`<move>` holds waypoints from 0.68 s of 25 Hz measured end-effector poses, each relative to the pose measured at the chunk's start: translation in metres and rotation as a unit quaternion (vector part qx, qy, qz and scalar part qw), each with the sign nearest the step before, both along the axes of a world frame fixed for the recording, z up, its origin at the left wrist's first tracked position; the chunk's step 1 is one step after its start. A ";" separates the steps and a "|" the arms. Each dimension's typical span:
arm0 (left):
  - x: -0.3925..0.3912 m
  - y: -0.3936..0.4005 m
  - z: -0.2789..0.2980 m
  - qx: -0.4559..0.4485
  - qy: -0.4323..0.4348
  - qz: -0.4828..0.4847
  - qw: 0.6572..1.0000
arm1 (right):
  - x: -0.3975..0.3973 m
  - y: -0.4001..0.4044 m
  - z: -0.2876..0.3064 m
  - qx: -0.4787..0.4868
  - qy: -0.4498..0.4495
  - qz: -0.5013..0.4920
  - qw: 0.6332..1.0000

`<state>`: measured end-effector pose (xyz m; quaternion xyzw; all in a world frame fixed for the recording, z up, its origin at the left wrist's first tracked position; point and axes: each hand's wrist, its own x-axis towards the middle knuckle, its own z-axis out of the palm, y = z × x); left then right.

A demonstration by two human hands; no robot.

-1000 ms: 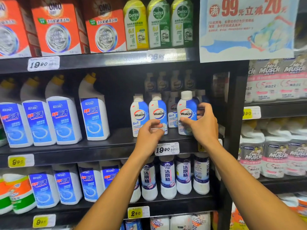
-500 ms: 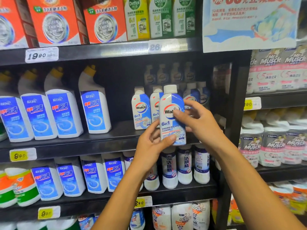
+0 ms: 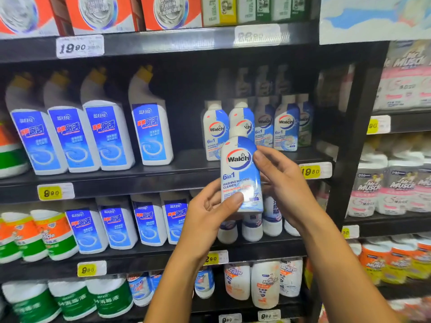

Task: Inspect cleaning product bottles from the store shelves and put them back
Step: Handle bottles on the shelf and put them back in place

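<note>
- Walch bottle [image 3: 241, 173] was held upright in front of the shelves, clear of the shelf board [image 3: 140, 180], label facing the camera. Label read "Walch", "6in1", "WASHING MACHINE CLEANER". White cap on top.
- Left hand [image 3: 210, 213] gripped the lower part of the bottle: thumb [image 3: 231, 201] lay across the lower front of the label, the other fingers were curled behind the bottle.
- Right hand [image 3: 282, 183] held the bottle's right side: thumb tip pressed on the label edge beside the logo, fingers wrapped round the back; the fingertips behind could not be seen.
- Both forearms rose from the bottom edge of the view, bare.
- Behind the held bottle, a row of same-brand Walch bottles [image 3: 285, 123] stood upright on the middle shelf, right part.
- Left part of the same shelf: four white bottles with blue labels and yellow angled caps [image 3: 149, 131], standing side by side.
- Price tag "19 80" [image 3: 313, 171] sat on the shelf edge just right of the right hand; tag "8 90" [image 3: 54, 193] further left on the same edge.
- Shelf below: more blue-label bottles [image 3: 147, 220], partly hidden by the hands at the right.
- Top shelf: orange boxes [image 3: 98, 12], blurred.
- Neighbouring rack to the right: Mr Muscle packs [image 3: 373, 187], blurred.
</note>
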<state>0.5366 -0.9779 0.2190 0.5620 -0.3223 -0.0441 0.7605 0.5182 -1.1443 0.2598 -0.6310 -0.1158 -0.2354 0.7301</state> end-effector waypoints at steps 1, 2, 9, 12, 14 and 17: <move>-0.001 0.003 -0.003 0.008 0.000 0.002 1.000 | 0.000 0.004 -0.003 0.007 0.001 -0.001 1.000; -0.003 0.005 -0.004 0.015 0.002 0.004 1.000 | 0.000 0.009 -0.005 0.014 0.002 -0.001 1.000; 0.000 0.026 -0.010 0.026 0.029 -0.017 0.999 | 0.001 0.030 -0.016 0.015 0.010 -0.012 1.000; 0.001 0.034 -0.018 0.020 0.046 -0.018 0.999 | -0.003 0.037 -0.022 0.001 0.016 -0.013 1.000; 0.000 0.039 -0.027 0.019 0.055 -0.013 0.998 | -0.008 0.040 -0.028 -0.008 0.020 -0.009 1.000; -0.004 0.044 -0.040 0.010 0.078 -0.003 0.997 | -0.015 0.045 -0.037 -0.014 0.026 -0.003 1.000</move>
